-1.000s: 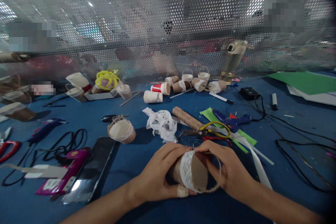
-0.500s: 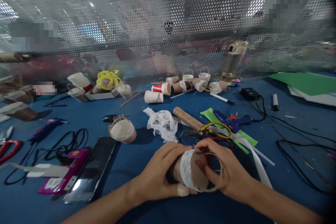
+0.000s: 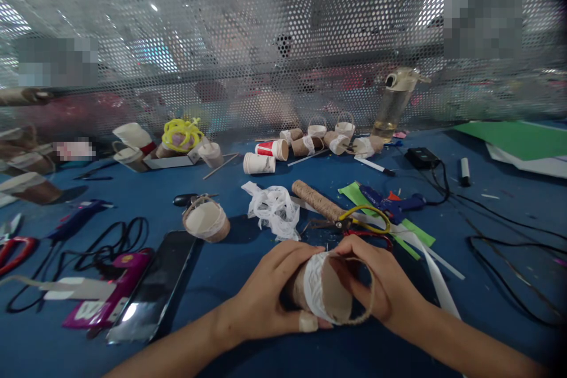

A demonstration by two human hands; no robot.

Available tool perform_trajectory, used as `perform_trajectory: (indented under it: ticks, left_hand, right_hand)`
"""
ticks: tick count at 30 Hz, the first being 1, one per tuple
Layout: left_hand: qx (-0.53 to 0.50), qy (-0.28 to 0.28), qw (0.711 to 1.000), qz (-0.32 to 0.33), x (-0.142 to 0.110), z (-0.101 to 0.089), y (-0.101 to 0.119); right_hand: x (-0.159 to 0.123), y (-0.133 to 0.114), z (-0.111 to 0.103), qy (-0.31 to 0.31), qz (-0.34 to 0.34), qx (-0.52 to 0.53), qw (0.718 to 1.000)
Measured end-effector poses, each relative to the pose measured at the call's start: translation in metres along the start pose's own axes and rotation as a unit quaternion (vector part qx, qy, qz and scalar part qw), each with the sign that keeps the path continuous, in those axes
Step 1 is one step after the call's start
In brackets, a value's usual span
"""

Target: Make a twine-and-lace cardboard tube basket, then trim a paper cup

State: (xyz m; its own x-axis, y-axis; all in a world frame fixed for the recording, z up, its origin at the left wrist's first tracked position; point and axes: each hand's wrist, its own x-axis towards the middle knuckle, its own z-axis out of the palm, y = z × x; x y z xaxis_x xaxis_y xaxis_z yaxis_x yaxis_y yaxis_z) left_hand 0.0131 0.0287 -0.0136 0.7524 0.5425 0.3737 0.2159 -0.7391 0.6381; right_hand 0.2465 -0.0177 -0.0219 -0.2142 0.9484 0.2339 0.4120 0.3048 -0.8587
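Observation:
Low in the middle, a small twine-wrapped paper-cup basket [image 3: 334, 289] lies tilted on its side, its mouth facing right, with white lace round the rim and a twine loop handle [image 3: 372, 289]. My left hand [image 3: 274, 289] is wrapped round its body, a bandage on the thumb. My right hand [image 3: 376, 277] pinches the rim near the handle's upper end, fingers partly inside the handle loop. Just beyond the hands lie yellow-handled scissors [image 3: 365, 218], a twine roll [image 3: 316, 199] and a heap of white lace [image 3: 277, 209]. Another finished-looking basket [image 3: 206, 220] stands to the left.
A phone [image 3: 155, 286], a purple packet [image 3: 113, 295] and a blue glue gun [image 3: 75, 221] occupy the left side. Another blue glue gun [image 3: 394, 204] lies right of centre with its cord trailing. Several small baskets, paper cups [image 3: 259, 163] and a bottle [image 3: 394, 103] line the mesh partition [image 3: 266, 41].
My right thumb and fingers dipped further into the basket's mouth, then drew back toward the rim. My left hand and the basket stay almost in place.

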Motion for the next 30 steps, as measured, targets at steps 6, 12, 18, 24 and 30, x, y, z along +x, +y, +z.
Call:
perform_trajectory:
  ticks: [6,12,18,24,30]
  left_hand:
    - [-0.019,0.009,1.000,-0.022,0.003,-0.002,0.001]
    - [-0.080,0.067,0.994,-0.025,0.001,0.000,-0.005]
    - [-0.138,0.134,0.981,-0.033,0.000,0.006,-0.007]
    - [-0.143,0.141,0.980,-0.010,-0.006,0.009,-0.014]
    - [-0.098,0.115,0.988,0.003,-0.007,0.007,-0.017]
  right_hand:
    - [0.003,-0.005,-0.003,-0.017,0.024,0.026,0.999]
    - [0.001,-0.012,-0.010,0.025,0.055,0.115,0.992]
    - [-0.001,-0.008,-0.011,0.071,0.057,0.186,0.978]
    - [-0.011,-0.007,-0.007,-0.009,0.060,0.194,0.979]
    - [-0.014,-0.002,-0.007,-0.006,0.008,0.151,0.989]
